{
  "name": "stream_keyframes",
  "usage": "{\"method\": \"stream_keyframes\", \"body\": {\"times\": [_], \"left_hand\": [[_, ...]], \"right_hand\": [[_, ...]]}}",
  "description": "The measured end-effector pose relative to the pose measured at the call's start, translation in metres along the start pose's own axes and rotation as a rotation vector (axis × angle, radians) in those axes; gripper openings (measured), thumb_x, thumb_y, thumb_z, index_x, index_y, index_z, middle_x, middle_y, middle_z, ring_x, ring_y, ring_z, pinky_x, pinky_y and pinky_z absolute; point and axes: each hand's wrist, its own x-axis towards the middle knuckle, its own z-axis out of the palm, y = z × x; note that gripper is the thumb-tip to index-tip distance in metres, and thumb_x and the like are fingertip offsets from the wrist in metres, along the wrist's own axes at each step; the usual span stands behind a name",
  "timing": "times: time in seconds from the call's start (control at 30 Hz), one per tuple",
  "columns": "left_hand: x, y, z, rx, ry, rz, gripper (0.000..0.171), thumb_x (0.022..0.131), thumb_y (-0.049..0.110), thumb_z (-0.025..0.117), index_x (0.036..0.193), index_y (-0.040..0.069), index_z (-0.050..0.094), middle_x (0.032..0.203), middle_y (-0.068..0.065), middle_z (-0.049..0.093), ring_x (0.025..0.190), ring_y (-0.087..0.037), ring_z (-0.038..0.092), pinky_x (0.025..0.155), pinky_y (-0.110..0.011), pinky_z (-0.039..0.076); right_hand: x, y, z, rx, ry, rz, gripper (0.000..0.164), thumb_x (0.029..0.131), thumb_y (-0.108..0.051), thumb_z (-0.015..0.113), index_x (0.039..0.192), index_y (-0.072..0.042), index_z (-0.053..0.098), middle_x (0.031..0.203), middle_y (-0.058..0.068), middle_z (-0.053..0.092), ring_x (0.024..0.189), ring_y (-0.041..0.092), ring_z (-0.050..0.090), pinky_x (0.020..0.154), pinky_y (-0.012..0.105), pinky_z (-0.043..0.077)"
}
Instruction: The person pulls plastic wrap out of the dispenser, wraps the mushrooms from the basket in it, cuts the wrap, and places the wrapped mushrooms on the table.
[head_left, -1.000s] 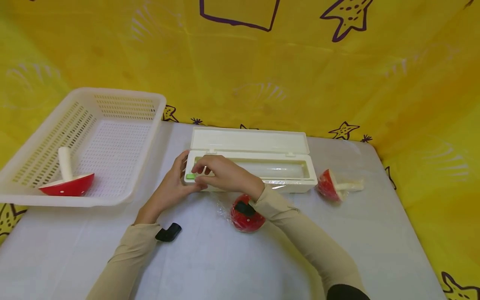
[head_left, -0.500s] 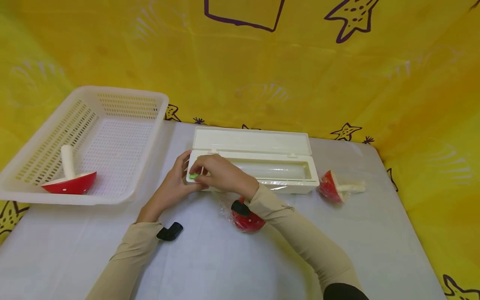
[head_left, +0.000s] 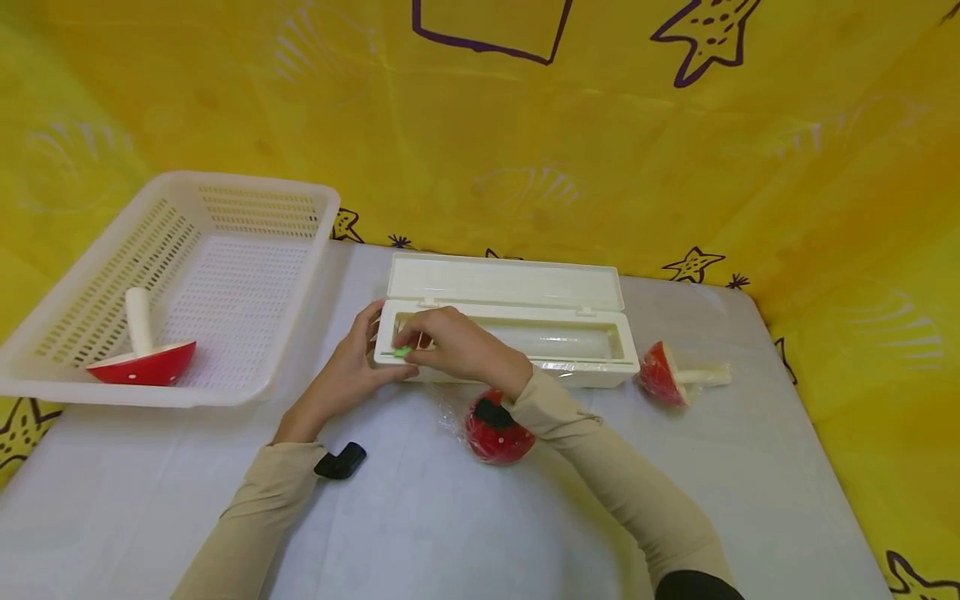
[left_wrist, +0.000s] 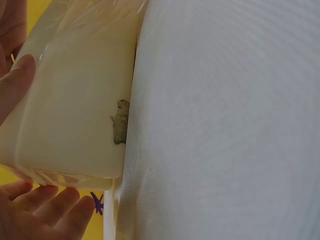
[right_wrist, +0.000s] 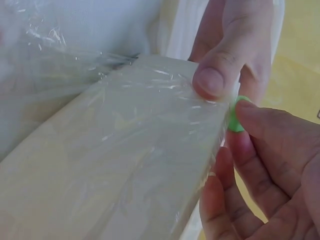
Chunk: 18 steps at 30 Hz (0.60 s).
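Observation:
A white cling film dispenser point(head_left: 611, 377) stands on the table with its lid point(head_left: 506, 282) raised and a roll of film point(head_left: 562, 340) inside. My left hand point(head_left: 347, 375) holds its left end, thumb on the front face and fingers along the end wall, as the left wrist view also shows. Thumb and finger of my right hand point(head_left: 461, 346) pinch the small green slide cutter point(right_wrist: 236, 119) near the left end of the front rail. Clear film point(right_wrist: 115, 145) hangs over the front face. Below my right wrist lies a red toy mushroom point(head_left: 501, 437) in film, partly hidden by a black wrist piece.
At the left stands a white plastic basket point(head_left: 330, 204) holding a toy mushroom point(head_left: 146, 367), red cap down. Another film-wrapped mushroom point(head_left: 663, 377) lies right of the dispenser. A yellow patterned cloth point(head_left: 480, 108) hangs behind the table point(head_left: 420, 533).
My right hand has moved the green slide cutter a short way right along the rail, away from the left end. The left hand keeps its hold on the dispenser.

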Motion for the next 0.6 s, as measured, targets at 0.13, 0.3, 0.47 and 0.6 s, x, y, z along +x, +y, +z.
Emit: {"method": "stream_keyframes", "body": {"times": [0.13,0.3,0.47,0.6], "left_hand": [[0.0,0.0,0.0,-0.004,-0.007,0.003,0.104,0.079,0.027,0.085,0.156,0.026,0.015,0.156,-0.014,0.037,0.141,-0.037,0.041,0.11,-0.053,0.036],[0.0,0.001,0.001,0.004,-0.009,-0.012,0.107,0.078,0.03,0.086,0.156,0.024,0.013,0.157,-0.016,0.035,0.143,-0.039,0.038,0.112,-0.055,0.034],[0.0,0.002,0.0,0.014,-0.011,-0.034,0.11,0.078,0.031,0.086,0.158,0.021,0.011,0.16,-0.016,0.03,0.146,-0.04,0.032,0.116,-0.059,0.029],[0.0,0.002,0.001,0.011,-0.013,-0.037,0.111,0.078,0.031,0.086,0.158,0.02,0.01,0.161,-0.016,0.028,0.147,-0.04,0.031,0.117,-0.059,0.027]], "right_hand": [[-0.005,0.002,-0.004,-0.018,-0.003,-0.006,0.016,0.09,-0.008,0.071,0.105,-0.006,0.075,0.1,0.004,0.075,0.088,0.014,0.065,0.079,0.018,0.051],[-0.017,0.007,-0.012,-0.021,-0.006,-0.004,0.014,0.09,-0.007,0.071,0.103,-0.005,0.074,0.099,0.005,0.075,0.087,0.015,0.066,0.081,0.019,0.053],[-0.029,0.014,-0.017,0.006,0.003,0.007,0.014,0.089,-0.007,0.072,0.103,-0.005,0.075,0.099,0.005,0.075,0.085,0.015,0.067,0.078,0.019,0.053],[-0.036,0.019,-0.019,0.028,0.011,0.016,0.015,0.089,-0.007,0.073,0.103,-0.005,0.075,0.098,0.005,0.075,0.084,0.015,0.067,0.076,0.018,0.053]]}}
